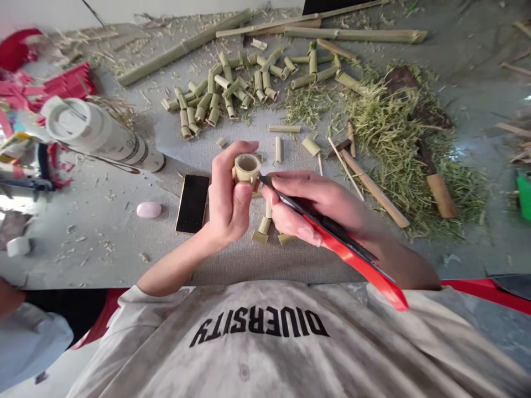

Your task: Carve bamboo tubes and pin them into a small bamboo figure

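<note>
Between the thumb and fingers of my left hand (228, 196) is a short hollow bamboo piece (247, 168), its open end facing up. My right hand (313, 202) grips a red and black utility knife (344, 243), its tip at the right side of the bamboo piece. Whether the tip touches the bamboo is hard to make out. Below my hands, small bamboo parts (262, 231) lie on the table, partly hidden by my fingers. A black phone (192, 203) rests just left of my left hand.
Several cut bamboo pieces (213, 94) lie beyond my hands, with long bamboo poles (186, 47) behind. Right of them are a heap of shavings (377, 132) and a wooden-handled tool (440, 193). A tall white cup (99, 132) stands left. Someone's arm (10, 298) shows at lower left.
</note>
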Demonstrator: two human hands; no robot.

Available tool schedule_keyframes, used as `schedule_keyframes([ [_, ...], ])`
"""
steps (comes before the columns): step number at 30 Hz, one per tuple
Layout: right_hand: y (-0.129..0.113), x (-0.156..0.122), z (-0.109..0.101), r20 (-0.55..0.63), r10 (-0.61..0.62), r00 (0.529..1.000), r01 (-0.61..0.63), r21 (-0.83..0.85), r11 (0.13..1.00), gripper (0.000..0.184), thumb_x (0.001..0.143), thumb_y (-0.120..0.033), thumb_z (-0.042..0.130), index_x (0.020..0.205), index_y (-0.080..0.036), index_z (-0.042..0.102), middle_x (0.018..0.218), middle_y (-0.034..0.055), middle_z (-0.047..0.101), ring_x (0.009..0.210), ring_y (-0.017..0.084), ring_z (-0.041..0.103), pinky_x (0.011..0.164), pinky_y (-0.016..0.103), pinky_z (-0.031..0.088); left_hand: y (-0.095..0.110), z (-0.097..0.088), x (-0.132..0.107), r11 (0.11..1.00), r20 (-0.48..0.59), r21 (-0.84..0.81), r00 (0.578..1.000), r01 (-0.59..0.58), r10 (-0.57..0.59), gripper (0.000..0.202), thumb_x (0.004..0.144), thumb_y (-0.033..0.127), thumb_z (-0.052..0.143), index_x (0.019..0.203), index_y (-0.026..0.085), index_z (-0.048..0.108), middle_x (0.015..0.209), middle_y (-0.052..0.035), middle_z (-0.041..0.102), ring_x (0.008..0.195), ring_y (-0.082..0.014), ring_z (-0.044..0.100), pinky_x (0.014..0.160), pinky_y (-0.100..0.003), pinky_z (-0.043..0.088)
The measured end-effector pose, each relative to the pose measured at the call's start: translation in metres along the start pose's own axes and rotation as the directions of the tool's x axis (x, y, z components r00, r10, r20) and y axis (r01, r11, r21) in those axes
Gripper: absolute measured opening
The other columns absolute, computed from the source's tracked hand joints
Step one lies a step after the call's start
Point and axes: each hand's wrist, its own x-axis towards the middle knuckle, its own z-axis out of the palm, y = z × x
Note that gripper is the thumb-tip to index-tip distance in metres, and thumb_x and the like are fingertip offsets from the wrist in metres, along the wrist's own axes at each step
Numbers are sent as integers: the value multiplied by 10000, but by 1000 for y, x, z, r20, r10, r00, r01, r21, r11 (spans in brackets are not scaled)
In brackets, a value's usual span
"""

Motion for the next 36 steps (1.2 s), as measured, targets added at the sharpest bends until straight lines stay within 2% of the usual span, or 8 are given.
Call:
schedule_keyframes([
  [2,-2,-2,0,-16,-6,1000,6,-26,1000,289,1136,-356,555,912,-183,609,509,-72,576,353,63,389,395,180,340,3,4,1,995,-72,35,993,-90,93,408,1071,640,621,1377,374,651,941,-11,644,678,-163,564,658,-348,489],
  [6,-5,-9,5,-173,-191,966,118,-359,926,304,1125,-409,592,888,-219,591,560,-62,616,410,90,480,428,221,381,15,11,4,997,-17,-55,999,46,-47,365,1107,616,550,1315,348,685,788,-7,546,599,-166,465,522,-314,362],
  [10,-5,-16,9,-131,-470,873,137,-859,494,352,1137,-384,579,818,-240,548,624,-41,634,525,108,528,547,275,404,17,9,6,982,85,-156,992,108,-96,413,1119,630,507,1311,316,695,680,17,486,522,-139,398,491,-287,282],
  [13,-2,-17,8,-36,-535,844,124,-957,261,380,1162,-344,527,798,-237,513,626,-47,585,547,104,467,597,299,364,14,8,5,983,90,-158,993,93,-80,435,1115,621,510,1305,278,699,660,21,451,497,-126,397,477,-279,278],
  [21,-1,-15,6,15,-545,838,115,-982,149,361,1139,-238,543,784,-228,479,593,-73,483,519,92,350,597,326,267,17,6,3,1000,106,12,994,24,-25,418,1149,548,468,1360,278,707,725,2,471,568,-137,500,494,-261,377],
  [24,-3,-15,5,-7,-498,867,129,-963,239,379,1134,-233,548,759,-223,499,587,-65,536,512,87,401,577,310,295,15,1,3,983,128,161,990,-85,64,428,1174,522,433,1424,274,677,773,4,515,593,-120,522,539,-249,419],
  [29,-3,-11,5,-91,-369,925,176,-759,627,396,1131,-295,563,743,-216,538,555,-51,610,458,78,509,488,239,366,7,-6,3,893,160,356,959,-275,232,421,1170,477,448,1512,292,608,1035,-49,681,683,-133,586,640,-290,517],
  [36,7,-6,7,-141,-189,972,140,-299,944,249,1094,-300,615,878,-179,648,547,-58,616,408,81,513,418,177,418,3,-4,-1,884,98,383,964,-267,248,437,1167,556,405,1497,313,557,1183,-75,721,802,-173,684,699,-343,558],
])
